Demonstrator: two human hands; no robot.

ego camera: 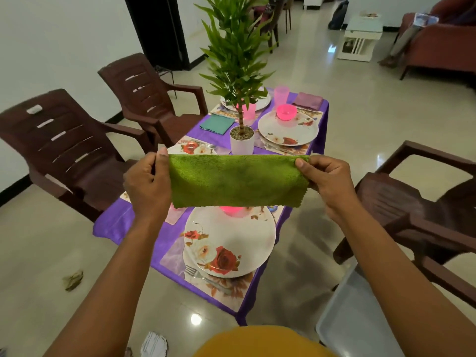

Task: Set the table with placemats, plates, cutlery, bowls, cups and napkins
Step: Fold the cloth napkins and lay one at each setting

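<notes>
I hold a green cloth napkin [235, 180] stretched flat in the air above the table. My left hand [148, 186] pinches its left edge and my right hand [325, 182] pinches its right edge. Below it lies a white floral plate [229, 243] on a floral placemat [226, 287], with a fork [195, 273] at the plate's near edge and a pink bowl [231, 211] partly hidden by the napkin. A second plate [288, 130] carries another pink bowl [286, 112]. A teal napkin [217, 123], a purple napkin [307, 100] and a pink cup [281, 94] lie farther back.
A potted plant in a white pot [241, 140] stands mid-table on the purple tablecloth [116, 222]. Brown plastic chairs [64, 148] stand left of the table, another brown chair [417, 210] right. A grey bin [360, 315] sits at my lower right.
</notes>
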